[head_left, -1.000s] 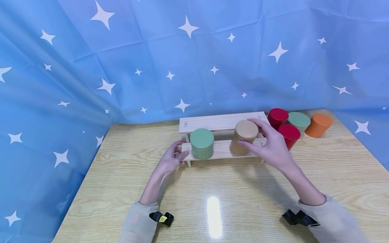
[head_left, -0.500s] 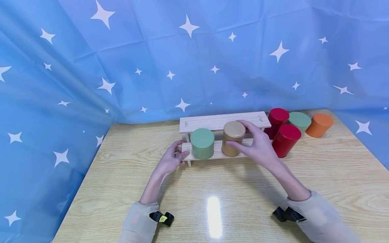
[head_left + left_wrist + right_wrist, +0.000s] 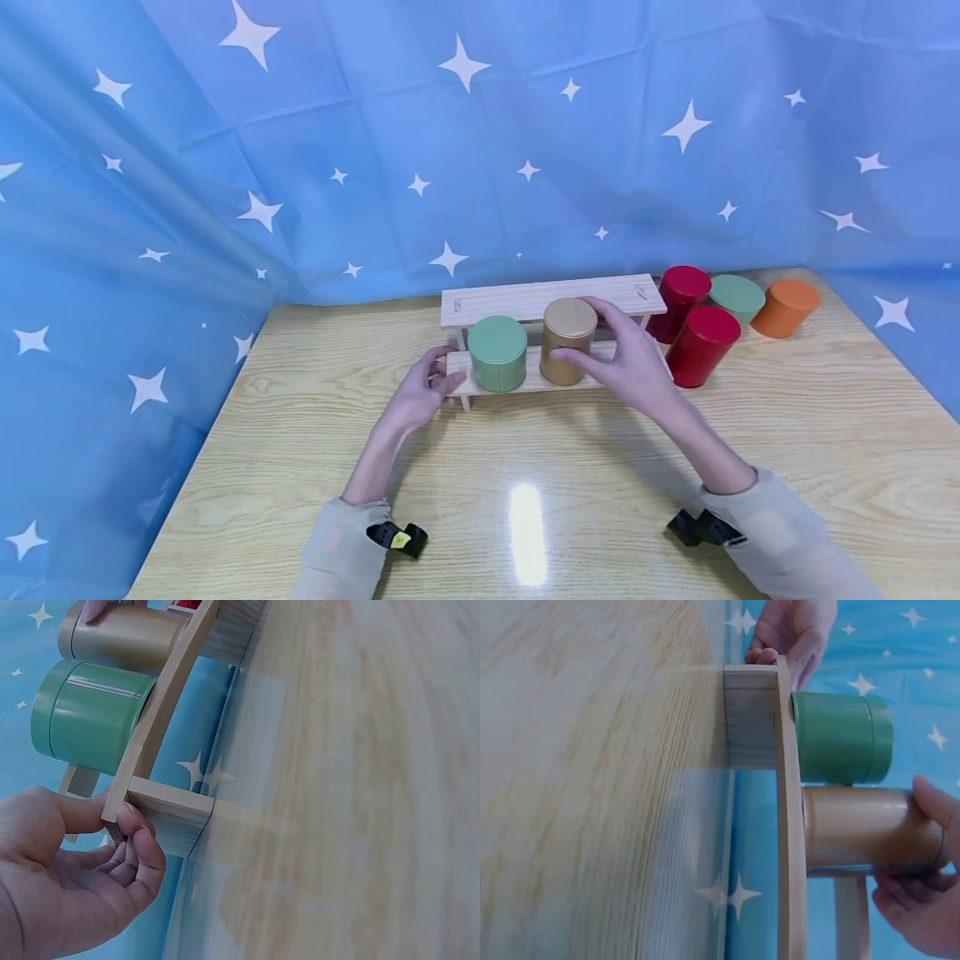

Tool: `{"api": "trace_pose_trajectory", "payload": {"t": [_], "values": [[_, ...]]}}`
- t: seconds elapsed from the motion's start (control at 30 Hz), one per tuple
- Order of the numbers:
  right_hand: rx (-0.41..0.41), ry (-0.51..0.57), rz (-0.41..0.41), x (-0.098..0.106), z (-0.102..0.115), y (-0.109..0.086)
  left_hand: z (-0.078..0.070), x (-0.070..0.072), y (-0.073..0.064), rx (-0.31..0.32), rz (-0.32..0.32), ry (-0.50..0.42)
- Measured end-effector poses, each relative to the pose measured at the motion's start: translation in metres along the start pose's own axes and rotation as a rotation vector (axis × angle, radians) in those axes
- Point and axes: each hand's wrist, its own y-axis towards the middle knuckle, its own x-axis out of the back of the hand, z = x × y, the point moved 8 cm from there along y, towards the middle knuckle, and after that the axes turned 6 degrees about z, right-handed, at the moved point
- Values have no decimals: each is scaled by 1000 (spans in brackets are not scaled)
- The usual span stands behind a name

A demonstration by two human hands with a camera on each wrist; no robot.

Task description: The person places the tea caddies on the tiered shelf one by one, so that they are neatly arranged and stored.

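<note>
My right hand (image 3: 636, 362) holds the gold canister (image 3: 562, 337), long axis upright, just right of the green canister (image 3: 498, 354); my left hand (image 3: 417, 396) grips the wooden shelf (image 3: 543, 302) by its left end.

Both arms (image 3: 377, 465) extend forward, left grip (image 3: 418, 393) pinching, right grip (image 3: 632, 364) curled wide.

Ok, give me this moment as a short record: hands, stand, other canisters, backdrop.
Left hand: grips the left end of the lower board
Right hand: grips the gold canister
Two-tier wooden stand: green canister and gold canister upright, side by side, on lower board
Right of stand: two red canisters, second green canister, orange canister
Backdrop: blue cloth with white stars
</note>
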Motion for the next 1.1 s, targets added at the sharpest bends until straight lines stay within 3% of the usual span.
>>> {"api": "trace_pose_trajectory", "payload": {"t": [0.3, 0.63, 1.1], "values": [[23, 31, 18, 1, 5, -1, 0, 1, -1, 5, -3, 3], [-20, 46, 21, 16, 3, -6, -1, 1, -2, 2, -5, 3], [125, -58, -65, 48, 2, -13, 1, 0, 0, 3, -2, -5]]}}
